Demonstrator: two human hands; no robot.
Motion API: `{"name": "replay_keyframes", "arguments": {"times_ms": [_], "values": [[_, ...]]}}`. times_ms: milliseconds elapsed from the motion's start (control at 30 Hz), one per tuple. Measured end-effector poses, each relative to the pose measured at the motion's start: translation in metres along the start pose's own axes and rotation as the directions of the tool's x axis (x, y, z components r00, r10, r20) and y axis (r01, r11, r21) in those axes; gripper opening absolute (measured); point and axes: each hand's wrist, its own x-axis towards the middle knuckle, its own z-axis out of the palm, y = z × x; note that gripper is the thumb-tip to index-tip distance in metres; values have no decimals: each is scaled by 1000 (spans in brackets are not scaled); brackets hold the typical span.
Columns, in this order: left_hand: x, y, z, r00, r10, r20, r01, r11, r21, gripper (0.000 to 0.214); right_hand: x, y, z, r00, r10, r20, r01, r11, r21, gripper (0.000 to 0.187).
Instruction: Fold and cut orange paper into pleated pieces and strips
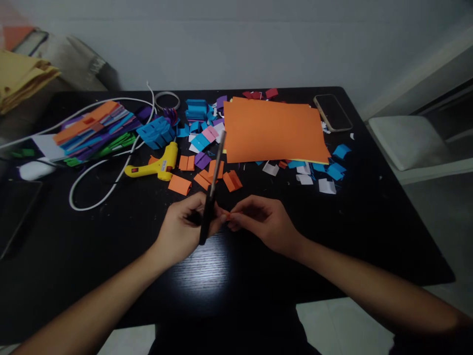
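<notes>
Items on the black table [111, 236], each placed by the orange sheet [273, 130], which lies flat at the far middle.

1. Left hand [185, 224]. Near side of the sheet, just left of its lower left corner. We record it curled closed around the dark handles of the scissors [212, 190]. The blades run up and away toward that corner and read as one thin line, so we judge them closed or nearly so. We read the upright grip as a way to keep the blades off the table and level with the other hand.

2. Right hand [262, 222]. Near side of the sheet, below its middle. Thumb and forefinger are pinched together on a small orange scrap [229, 216] and the other fingers are folded in. The scrap sits between the two hands, touching or just beside the scissors. We cannot tell which. Pinching it at one end leaves the other end free toward the blades.

3. Folded orange pieces [232, 181]. Just below the sheet's lower left corner, in a loose group close to both hands.

4. Yellow glue gun [155, 166]. Left of the sheet, lying on its side, with a white cable [92, 197] looping beyond it.

5. Blue folded pieces [157, 132]. Left of the sheet, heaped, with purple and pink ones mixed in.

6. Stack of coloured strips [92, 129]. Well left of the sheet.

7. White and blue scraps [325, 177]. Scattered at the sheet's lower right corner.

8. Phone [332, 112]. Just beside the sheet's upper right corner, face up.
</notes>
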Motion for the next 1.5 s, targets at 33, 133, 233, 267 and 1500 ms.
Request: {"name": "replay_keyframes", "arguments": {"times_ms": [33,133,233,267,1500], "values": [[0,0,0,1000,0,9,0,1000,6,16,0,0,0,1000,2,5,-2,1000,-17,14],[0,-2,1,1000,-6,26,5,1000,8,18,2,0,-1,1000,6,14,-5,999,-34,14],[1,-2,0,1000,1,8,-1,1000,25,19,5,0,-4,1000,5,9,-4,999,-33,16],[2,-2,-1,1000,7,-1,-7,999,41,19,5,0,-5,1000,3,2,-3,999,-32,17],[7,-3,-18,929,336,152,-366,791,491,29,11,-2,-7,999,28,-33,-26,998,62,30]]}}
